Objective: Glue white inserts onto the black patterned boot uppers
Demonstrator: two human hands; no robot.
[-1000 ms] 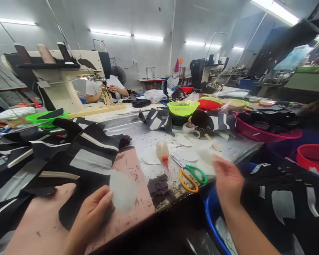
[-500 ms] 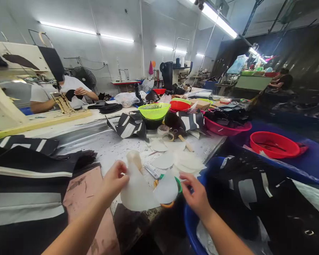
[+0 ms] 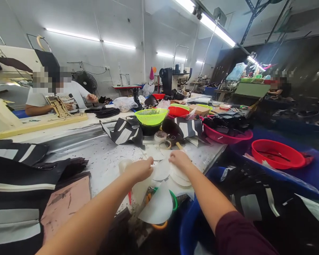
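Both my hands are over the work table, with a thin white rounded sheet piece [image 3: 160,171] between them. My left hand [image 3: 140,170] pinches its left edge. At its upper right edge, the fingertips of my right hand [image 3: 180,161] are closed on it. Nearer to me, a white fan-shaped sheet piece [image 3: 159,205] lies over scissors with green handles [image 3: 174,200] and orange handles [image 3: 159,225]. More pale rounded sheets [image 3: 179,179] are stacked under my right wrist. A larger white sheet [image 3: 138,189] lies partly beneath my left forearm.
Tape rolls [image 3: 160,136], a yellow-green basket [image 3: 151,116] and black pieces with white strips [image 3: 123,131] sit beyond my hands. Black striped pieces [image 3: 13,177] lie left. A blue tub [image 3: 186,226] and red basin [image 3: 278,154] stand right. A co-worker [image 3: 71,92] sits at a sewing machine.
Both hands have reached forward and closer together, closing on the rounded piece. The larger white sheet has left my left hand. My view has shifted slightly.
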